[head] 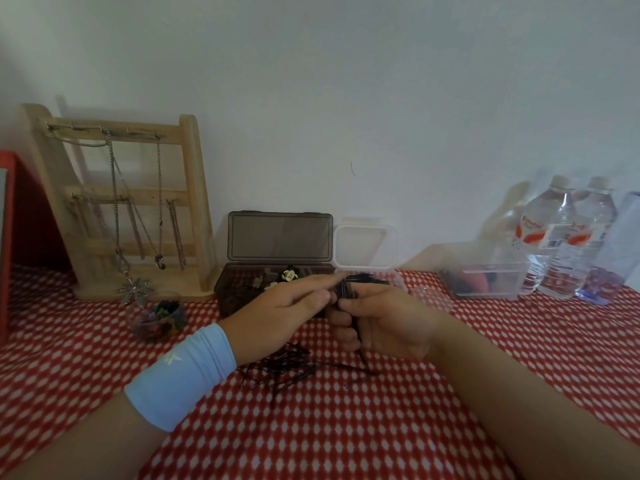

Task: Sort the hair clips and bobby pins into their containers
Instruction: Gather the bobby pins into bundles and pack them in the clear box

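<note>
Head view. Landmark: smoky-brown hinged plastic box [239, 289], lid up, at back of red-and-white diamond-print cloth [346, 427]. Cream flower hair clips [289, 275] are seen inside it. Just R of box: clear square plastic tub [363, 247], lid also raised.

Right hand [384, 320], in front of box's R end, is curled tight round a bundle of thin black metal bobby pins [346, 289], held upright, tips twd clear tub's rim. Left hand [277, 313], in front of box: forefinger laid straight across bundle top, thumb beside it. Pinched or merely touched, cannot be told. Loose heap of black bobby pins [287, 365] lies on cloth, nearer the person than box, below both hands.

Step judged: pins being gathered and squared into bundle; approx. midway, heap not yet cleared. Next move prob. calls for bundle to be carried over clear tub and let go w/o scatter. Thin pins slip easily, so firm grip is needed.

L of box: small round clear pot of coloured mini clips [159, 317], wooden jewellery rack [114, 202]. Far R of box: water bottles [561, 237].
</note>
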Action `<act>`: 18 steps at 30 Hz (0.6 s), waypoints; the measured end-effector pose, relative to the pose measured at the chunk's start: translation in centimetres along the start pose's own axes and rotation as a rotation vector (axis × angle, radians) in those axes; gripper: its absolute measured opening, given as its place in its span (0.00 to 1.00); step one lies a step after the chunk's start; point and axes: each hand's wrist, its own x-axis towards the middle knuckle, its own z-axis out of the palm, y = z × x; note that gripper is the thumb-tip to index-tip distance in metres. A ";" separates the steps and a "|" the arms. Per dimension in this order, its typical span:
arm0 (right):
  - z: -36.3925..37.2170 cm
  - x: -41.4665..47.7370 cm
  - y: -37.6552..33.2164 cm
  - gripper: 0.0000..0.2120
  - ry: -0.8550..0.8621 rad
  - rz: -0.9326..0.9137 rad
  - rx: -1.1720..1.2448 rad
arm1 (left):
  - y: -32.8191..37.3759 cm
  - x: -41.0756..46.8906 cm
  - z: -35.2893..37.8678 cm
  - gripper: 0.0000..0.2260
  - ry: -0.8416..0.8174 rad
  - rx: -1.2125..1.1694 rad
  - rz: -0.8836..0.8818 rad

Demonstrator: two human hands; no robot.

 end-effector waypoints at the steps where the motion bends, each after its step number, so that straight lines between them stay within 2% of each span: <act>1: 0.1 0.1 0.2 0.06 0.004 -0.008 -0.001 | 0.0 0.0 -0.1 0.18 -0.003 -0.004 -0.002; 4: 0.5 0.4 0.3 0.06 0.043 -0.060 0.016 | 0.0 0.0 -0.2 0.20 0.046 0.059 0.077; 7: 0.9 0.3 0.2 0.06 0.094 -0.076 -0.005 | 0.0 -0.1 0.0 0.22 0.007 0.242 0.175; 10: 1.1 0.0 0.2 0.08 0.074 -0.013 -0.026 | -0.1 -0.2 0.1 0.20 0.031 0.207 0.152; 12: 0.9 0.2 -0.1 0.10 0.101 -0.047 0.024 | 0.4 0.0 0.3 0.16 0.183 -0.011 0.085; 14: 0.8 0.6 -0.6 0.09 0.148 -0.169 0.149 | 1.1 0.2 0.8 0.12 0.275 -0.285 -0.057; 15: 0.8 0.8 -0.8 0.09 0.177 -0.240 0.222 | 1.6 0.3 1.1 0.11 0.246 -0.361 -0.141; 18: 1.1 1.1 -1.1 0.09 0.273 -0.390 0.328 | 2.0 0.2 2.4 0.11 0.024 -0.349 -0.313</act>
